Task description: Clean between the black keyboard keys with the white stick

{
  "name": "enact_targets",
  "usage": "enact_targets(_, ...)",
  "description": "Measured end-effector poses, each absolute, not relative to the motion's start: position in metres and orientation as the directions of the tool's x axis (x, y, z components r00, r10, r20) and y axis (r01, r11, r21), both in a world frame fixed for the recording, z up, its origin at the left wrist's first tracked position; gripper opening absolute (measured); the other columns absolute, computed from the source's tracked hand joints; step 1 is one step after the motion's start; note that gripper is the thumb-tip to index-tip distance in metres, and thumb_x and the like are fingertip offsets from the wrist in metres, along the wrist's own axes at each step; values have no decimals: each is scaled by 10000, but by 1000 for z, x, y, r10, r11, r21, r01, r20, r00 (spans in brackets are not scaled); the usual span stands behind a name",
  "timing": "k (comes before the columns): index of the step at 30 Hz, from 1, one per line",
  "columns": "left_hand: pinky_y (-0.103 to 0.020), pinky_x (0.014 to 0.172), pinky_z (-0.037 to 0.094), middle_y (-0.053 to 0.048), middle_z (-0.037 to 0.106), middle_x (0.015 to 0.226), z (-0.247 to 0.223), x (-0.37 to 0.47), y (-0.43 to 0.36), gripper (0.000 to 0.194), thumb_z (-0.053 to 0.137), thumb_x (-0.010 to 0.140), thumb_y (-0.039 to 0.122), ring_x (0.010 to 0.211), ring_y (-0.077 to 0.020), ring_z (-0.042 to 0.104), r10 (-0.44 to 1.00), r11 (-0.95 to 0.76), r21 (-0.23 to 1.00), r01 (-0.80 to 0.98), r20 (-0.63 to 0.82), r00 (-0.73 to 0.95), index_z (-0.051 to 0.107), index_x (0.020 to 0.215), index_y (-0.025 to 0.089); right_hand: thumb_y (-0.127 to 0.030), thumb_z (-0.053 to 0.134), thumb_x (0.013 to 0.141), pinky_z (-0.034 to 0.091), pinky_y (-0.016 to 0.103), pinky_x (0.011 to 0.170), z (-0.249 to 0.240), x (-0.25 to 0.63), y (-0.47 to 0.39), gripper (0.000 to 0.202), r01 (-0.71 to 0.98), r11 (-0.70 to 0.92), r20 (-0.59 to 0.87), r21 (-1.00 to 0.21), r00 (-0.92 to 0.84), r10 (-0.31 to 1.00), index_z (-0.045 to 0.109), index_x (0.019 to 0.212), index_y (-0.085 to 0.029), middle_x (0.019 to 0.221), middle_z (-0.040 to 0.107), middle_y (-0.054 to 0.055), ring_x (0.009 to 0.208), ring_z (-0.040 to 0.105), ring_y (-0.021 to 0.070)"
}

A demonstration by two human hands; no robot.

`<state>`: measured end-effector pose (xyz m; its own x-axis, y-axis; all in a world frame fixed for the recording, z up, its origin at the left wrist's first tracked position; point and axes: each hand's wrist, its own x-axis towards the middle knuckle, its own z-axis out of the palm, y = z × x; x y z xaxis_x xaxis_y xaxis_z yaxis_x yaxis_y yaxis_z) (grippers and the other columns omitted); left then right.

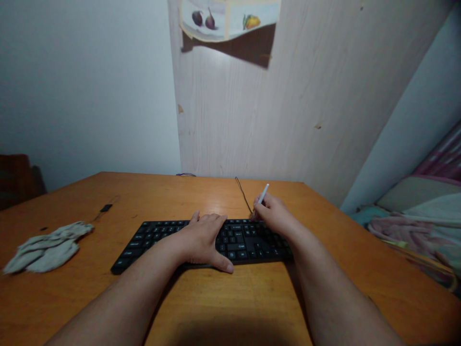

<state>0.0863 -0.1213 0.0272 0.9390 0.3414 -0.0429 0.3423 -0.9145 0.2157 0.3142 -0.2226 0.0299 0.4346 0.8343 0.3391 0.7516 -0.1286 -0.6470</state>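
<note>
A black keyboard (234,244) lies on the wooden table (230,298) in front of me. My left hand (204,240) rests on the keyboard's middle, fingers spread, with the thumb at the near edge. Over the far edge, right of centre, my right hand (272,211) is closed around a slim white stick-like tool (264,193), whose upper end points up. Its lower end is hidden by the fingers, so I cannot make out the tip. A thin black cable (244,194) runs from near the right hand to the table's back edge.
A crumpled grey-white cloth (50,247) lies at the left, with a small black object (106,208) beyond it. The wall stands behind the table. Bedding (414,230) is at the right and a brown chair (16,180) at the far left.
</note>
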Motion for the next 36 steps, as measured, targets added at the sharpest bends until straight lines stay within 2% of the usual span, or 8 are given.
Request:
enact_targets(3, -593, 1149, 20, -199, 346, 1517, 27, 86, -121, 1277, 576, 503, 882, 1398, -391, 290, 341, -916, 210, 343, -47, 939, 231, 1508, 173, -214, 459, 849, 399, 236, 596, 30, 314, -222, 77, 734, -112, 329, -669, 429, 841, 532, 827, -200, 695, 674, 23, 642, 624, 153)
enact_targets(9, -583, 1152, 9, -199, 338, 1522, 27, 85, -120, 1256, 584, 536, 854, 1406, -391, 276, 337, -919, 201, 341, -52, 940, 203, 1516, 165, -200, 485, 815, 384, 240, 613, 34, 312, -226, 77, 808, -136, 307, -573, 365, 879, 536, 757, -198, 734, 656, 29, 690, 596, 157)
enact_targets(14, -574, 1151, -10, -199, 325, 1529, 26, 86, -120, 1256, 589, 520, 863, 1409, -385, 276, 343, -917, 198, 346, -48, 938, 208, 1510, 192, -227, 483, 815, 356, 236, 557, 39, 309, -231, 133, 811, -158, 228, -564, 337, 914, 547, 704, -188, 687, 627, 25, 632, 556, 146)
enact_targets(17, -579, 1149, -7, -214, 320, 1527, 25, 86, -120, 1280, 575, 514, 880, 1412, -384, 269, 340, -917, 202, 343, -52, 939, 199, 1513, 174, -220, 496, 800, 345, 227, 520, 40, 308, -232, 135, 785, -175, 158, -594, 327, 932, 551, 683, -182, 651, 611, 20, 601, 545, 140)
enact_targets(23, -591, 1145, -15, -212, 327, 1524, 25, 87, -119, 1291, 571, 506, 888, 1411, -388, 269, 336, -918, 205, 338, -47, 941, 201, 1514, 170, -232, 461, 817, 343, 247, 451, 37, 309, -232, 127, 637, -186, 49, -749, 333, 942, 521, 714, -189, 588, 598, 17, 458, 537, 141)
enact_targets(26, -591, 1146, -10, -209, 326, 1525, 25, 87, -119, 1296, 576, 498, 887, 1414, -388, 261, 342, -917, 203, 343, -43, 939, 201, 1514, 175, -234, 465, 813, 342, 243, 456, 34, 310, -231, 121, 672, -174, 91, -720, 340, 936, 515, 711, -194, 600, 598, 16, 483, 552, 144)
enact_targets(32, -592, 1147, -10, -207, 313, 1532, 27, 87, -121, 1315, 573, 495, 892, 1414, -394, 255, 343, -914, 209, 347, -58, 938, 196, 1517, 156, -212, 502, 796, 367, 234, 540, 28, 318, -224, 94, 774, -167, 280, -610, 409, 868, 535, 711, -192, 678, 637, 31, 619, 577, 151)
enact_targets(36, -592, 1147, -21, -210, 326, 1524, 28, 87, -121, 1326, 574, 487, 896, 1410, -399, 261, 342, -914, 210, 347, -58, 938, 205, 1514, 142, -238, 506, 826, 397, 239, 581, 24, 323, -220, 79, 759, -127, 363, -638, 442, 820, 561, 786, -197, 716, 661, 34, 655, 602, 156)
